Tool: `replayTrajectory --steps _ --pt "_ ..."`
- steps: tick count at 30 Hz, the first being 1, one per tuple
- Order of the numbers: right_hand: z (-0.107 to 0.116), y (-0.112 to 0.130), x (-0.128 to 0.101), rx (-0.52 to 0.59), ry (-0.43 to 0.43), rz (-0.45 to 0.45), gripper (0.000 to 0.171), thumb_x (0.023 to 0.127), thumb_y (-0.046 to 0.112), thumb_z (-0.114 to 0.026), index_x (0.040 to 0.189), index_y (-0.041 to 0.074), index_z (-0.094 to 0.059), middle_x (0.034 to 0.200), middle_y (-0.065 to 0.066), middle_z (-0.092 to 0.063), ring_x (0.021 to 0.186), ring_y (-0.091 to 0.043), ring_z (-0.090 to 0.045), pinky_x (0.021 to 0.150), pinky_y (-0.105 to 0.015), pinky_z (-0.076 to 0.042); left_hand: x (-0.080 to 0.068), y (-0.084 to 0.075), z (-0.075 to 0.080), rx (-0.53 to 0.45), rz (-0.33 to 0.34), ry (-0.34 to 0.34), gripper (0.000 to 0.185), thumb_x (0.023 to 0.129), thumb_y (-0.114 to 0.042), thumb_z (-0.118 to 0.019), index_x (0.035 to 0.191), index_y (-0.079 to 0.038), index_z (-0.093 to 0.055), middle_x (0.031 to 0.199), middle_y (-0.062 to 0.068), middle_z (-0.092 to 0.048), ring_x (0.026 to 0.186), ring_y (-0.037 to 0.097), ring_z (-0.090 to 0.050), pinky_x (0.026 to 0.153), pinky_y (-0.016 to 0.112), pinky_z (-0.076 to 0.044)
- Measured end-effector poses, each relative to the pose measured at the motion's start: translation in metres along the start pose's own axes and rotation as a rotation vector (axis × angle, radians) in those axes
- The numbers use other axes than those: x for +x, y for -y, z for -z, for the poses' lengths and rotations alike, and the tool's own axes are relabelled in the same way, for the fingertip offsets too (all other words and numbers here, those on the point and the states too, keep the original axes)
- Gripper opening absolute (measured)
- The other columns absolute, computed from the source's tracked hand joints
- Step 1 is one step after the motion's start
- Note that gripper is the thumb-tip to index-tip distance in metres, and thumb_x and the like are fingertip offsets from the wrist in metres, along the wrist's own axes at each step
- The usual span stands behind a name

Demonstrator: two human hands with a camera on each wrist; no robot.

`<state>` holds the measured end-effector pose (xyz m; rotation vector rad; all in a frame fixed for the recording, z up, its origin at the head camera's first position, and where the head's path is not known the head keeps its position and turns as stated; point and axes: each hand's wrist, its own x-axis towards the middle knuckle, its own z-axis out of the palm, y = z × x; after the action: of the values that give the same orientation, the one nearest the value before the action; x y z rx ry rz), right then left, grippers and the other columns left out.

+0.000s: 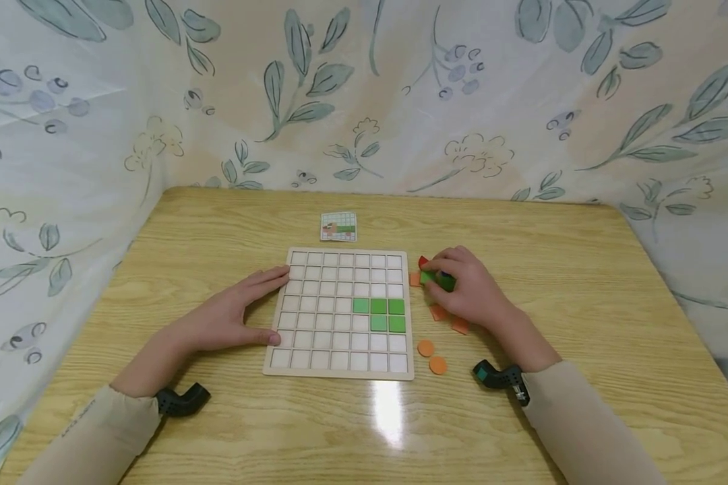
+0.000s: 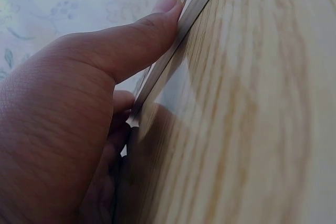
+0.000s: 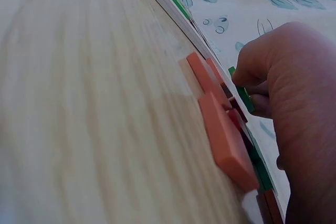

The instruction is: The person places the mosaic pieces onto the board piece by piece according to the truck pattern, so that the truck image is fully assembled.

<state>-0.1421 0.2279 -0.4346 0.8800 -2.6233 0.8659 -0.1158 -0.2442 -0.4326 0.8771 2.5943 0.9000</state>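
A wooden grid board [image 1: 340, 374] lies on the table with several green square tiles [image 1: 379, 306] in its cells, at the right side. My left hand [image 1: 224, 316] rests against the board's left edge, thumb and fingers spread apart. In the left wrist view, the thumb [image 2: 142, 38] touches the board's rim. Beyond the board's right edge, my right hand [image 1: 470, 286] pinches a green tile [image 3: 241, 92] between thumb and fingers. Under and around that hand lie orange-red square tiles [image 1: 460, 326] and a red piece [image 1: 422, 261]; the hand partly hides the pile.
Two orange round pieces [image 1: 438, 365] lie by the board's lower right corner. A small picture card [image 1: 338, 227] with a gridded coloured pattern lies behind the board. Floral cloth [image 1: 364, 101] hangs along the back and sides of the wooden table [image 1: 230, 431].
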Motion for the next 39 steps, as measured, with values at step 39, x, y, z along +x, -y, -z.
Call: replayTrajectory --steps 39 --pt "-0.041 0.089 0.015 0.013 0.112 0.299 0.020 0.095 0.019 -0.082 0.113 0.011 -0.083 0.110 0.000 -0.073 0.099 -0.020 -0.062 0.087 -0.036 -0.053 0.002 -0.002 0.007 -0.020 0.015 0.009 0.114 0.083 -0.064 -0.090 0.174 -0.022 -0.034 0.180 -0.006 -0.024 0.166 0.033 -0.018 0.126 0.066 -0.026"
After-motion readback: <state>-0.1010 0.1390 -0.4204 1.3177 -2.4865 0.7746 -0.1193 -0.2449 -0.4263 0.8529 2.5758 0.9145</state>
